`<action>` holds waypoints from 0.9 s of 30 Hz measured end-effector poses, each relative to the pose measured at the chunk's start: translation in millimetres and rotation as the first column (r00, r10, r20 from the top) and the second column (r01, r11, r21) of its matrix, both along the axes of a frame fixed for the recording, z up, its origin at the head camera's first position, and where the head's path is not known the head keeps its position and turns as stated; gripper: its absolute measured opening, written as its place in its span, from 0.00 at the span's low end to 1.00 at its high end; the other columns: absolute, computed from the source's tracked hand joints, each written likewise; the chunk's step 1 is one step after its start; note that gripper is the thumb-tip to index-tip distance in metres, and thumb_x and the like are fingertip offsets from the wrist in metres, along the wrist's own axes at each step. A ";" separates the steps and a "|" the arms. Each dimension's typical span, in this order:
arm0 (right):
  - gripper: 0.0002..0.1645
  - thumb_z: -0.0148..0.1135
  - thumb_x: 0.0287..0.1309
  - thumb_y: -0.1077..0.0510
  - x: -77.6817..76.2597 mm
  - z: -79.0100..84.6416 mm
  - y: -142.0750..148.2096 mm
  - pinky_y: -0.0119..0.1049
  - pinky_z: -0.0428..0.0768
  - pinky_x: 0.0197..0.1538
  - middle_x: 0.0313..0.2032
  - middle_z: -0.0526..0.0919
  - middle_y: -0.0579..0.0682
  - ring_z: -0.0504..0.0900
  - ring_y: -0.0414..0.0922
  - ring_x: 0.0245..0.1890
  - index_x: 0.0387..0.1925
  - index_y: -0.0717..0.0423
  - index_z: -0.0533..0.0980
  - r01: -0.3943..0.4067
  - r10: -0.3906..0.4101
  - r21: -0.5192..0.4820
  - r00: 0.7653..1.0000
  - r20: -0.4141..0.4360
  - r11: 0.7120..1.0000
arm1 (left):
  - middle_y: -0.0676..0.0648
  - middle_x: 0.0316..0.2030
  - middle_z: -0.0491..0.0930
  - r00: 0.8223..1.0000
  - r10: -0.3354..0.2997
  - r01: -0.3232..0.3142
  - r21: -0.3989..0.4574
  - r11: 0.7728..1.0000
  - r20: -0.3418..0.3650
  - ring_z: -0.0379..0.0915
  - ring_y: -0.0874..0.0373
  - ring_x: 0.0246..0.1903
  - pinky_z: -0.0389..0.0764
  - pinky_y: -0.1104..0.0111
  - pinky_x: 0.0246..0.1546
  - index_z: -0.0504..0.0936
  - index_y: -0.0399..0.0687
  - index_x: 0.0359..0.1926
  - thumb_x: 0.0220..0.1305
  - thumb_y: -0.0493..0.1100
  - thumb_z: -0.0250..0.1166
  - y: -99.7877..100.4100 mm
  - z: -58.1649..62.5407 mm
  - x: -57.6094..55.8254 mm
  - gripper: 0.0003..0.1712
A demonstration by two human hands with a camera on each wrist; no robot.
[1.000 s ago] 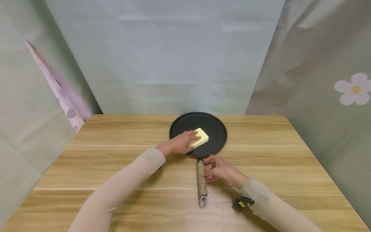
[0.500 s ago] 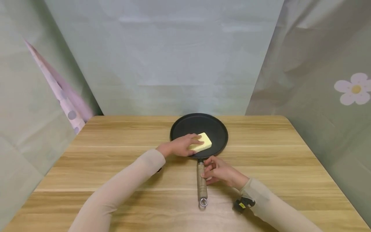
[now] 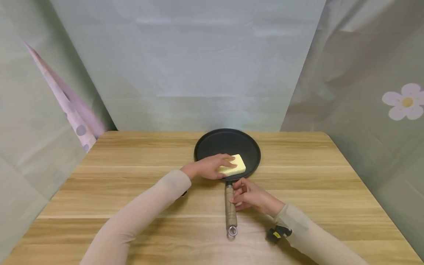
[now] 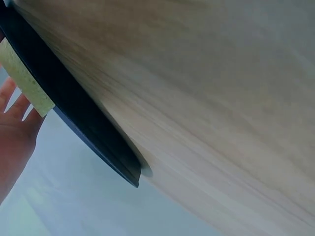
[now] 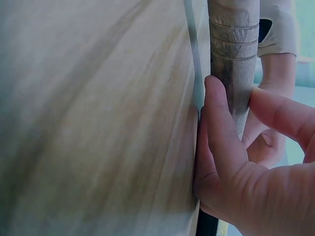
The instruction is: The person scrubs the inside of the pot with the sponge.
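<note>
A yellow sponge (image 3: 237,165) lies flat on the black round frying pan (image 3: 225,141), near its front right part. My left hand (image 3: 212,166) holds the sponge from above, thumb at its near side and fingers over its top; the left wrist view shows the sponge (image 4: 24,78) against the pan's surface. My right hand (image 3: 253,196) grips the pan's wooden handle (image 3: 230,209) from the right, close to the pan. In the right wrist view, thumb and fingers pinch the handle (image 5: 235,64) from both sides. The palm side of the left hand is hidden in the head view.
The pan stands on a wood-grain table (image 3: 132,191), toward its back edge. A metal ring (image 3: 232,231) hangs at the handle's end. Pale cloth curtains (image 3: 205,66) surround the table at the back and sides. A black device (image 3: 278,233) sits on the right wrist.
My left hand has slid the sponge across the pan to the right and toward me. The right hand stays on the handle, and the pan hardly shifts.
</note>
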State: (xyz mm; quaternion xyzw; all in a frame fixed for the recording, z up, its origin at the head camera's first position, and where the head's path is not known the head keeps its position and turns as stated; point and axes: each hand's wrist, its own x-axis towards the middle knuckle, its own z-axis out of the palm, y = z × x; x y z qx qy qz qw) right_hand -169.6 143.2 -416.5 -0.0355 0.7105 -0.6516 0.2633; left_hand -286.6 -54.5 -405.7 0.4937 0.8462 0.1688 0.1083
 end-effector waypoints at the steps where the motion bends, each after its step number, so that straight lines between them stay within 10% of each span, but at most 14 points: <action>1: 0.26 0.62 0.50 0.72 -0.4 0.2 0.2 0.46 0.83 0.40 0.35 0.71 0.56 0.77 0.47 0.32 0.49 0.68 0.62 0.002 -0.002 0.002 1.000 0.002 1.000 | 0.43 0.70 0.60 1.000 -0.001 0.001 0.001 1.000 -0.005 0.53 0.48 0.70 0.59 0.57 0.67 0.71 0.49 0.66 0.64 0.39 0.63 1.2 -0.2 0.0 0.30; 14: 0.25 0.61 0.51 0.73 4.0 5.3 -1.4 0.48 0.83 0.39 0.34 0.69 0.55 0.76 0.46 0.32 0.49 0.70 0.61 -0.016 0.016 -0.025 1.000 -0.003 1.000 | 0.43 0.70 0.60 0.999 0.006 -0.006 0.020 1.000 -0.036 0.53 0.47 0.70 0.59 0.57 0.67 0.72 0.48 0.66 0.64 0.38 0.62 23.1 -5.1 3.5 0.29; 27: 0.27 0.63 0.51 0.71 0.3 2.0 0.4 0.47 0.83 0.40 0.36 0.70 0.56 0.77 0.46 0.33 0.50 0.68 0.61 -0.022 0.022 0.005 1.000 0.019 1.000 | 0.39 0.70 0.59 0.985 0.153 -0.157 -0.038 0.987 -0.084 0.55 0.47 0.69 0.64 0.60 0.65 0.69 0.47 0.68 0.64 0.41 0.64 48.2 -5.4 14.5 0.31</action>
